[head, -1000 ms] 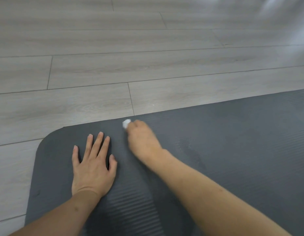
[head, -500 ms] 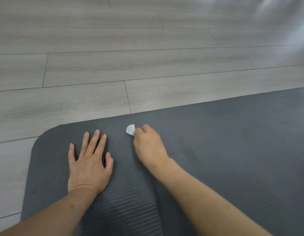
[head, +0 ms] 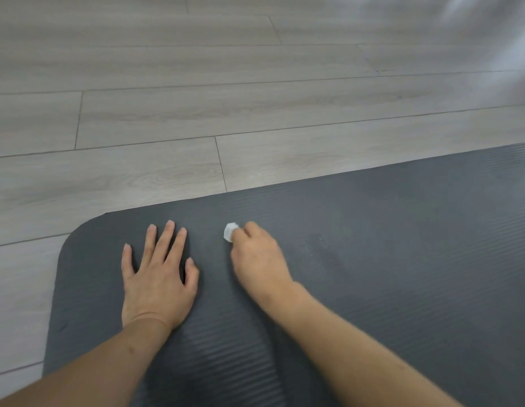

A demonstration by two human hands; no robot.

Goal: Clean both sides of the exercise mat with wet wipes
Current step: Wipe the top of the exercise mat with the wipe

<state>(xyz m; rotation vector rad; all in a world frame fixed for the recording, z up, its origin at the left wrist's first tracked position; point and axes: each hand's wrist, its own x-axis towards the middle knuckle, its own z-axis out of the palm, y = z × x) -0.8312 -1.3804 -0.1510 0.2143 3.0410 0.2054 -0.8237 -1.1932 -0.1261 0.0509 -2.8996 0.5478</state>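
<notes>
A dark grey ribbed exercise mat (head: 402, 245) lies flat on the floor, its rounded corner at the left. My left hand (head: 157, 277) rests palm down on the mat near that corner, fingers straight and spread. Just right of it, my right hand (head: 258, 259) holds a small crumpled white wet wipe (head: 229, 231) against the mat's surface; only a bit of the wipe sticks out past the fingers. A faint damp streak shows on the mat to the right of that hand.
Light grey wood-look floor planks (head: 196, 98) run around the mat on the far and left sides. A pale blurred shape (head: 496, 30) fills the top right corner.
My right hand with the wipe has slid back from the mat's far edge toward me and a little right. My left hand has stayed pressed in place.
</notes>
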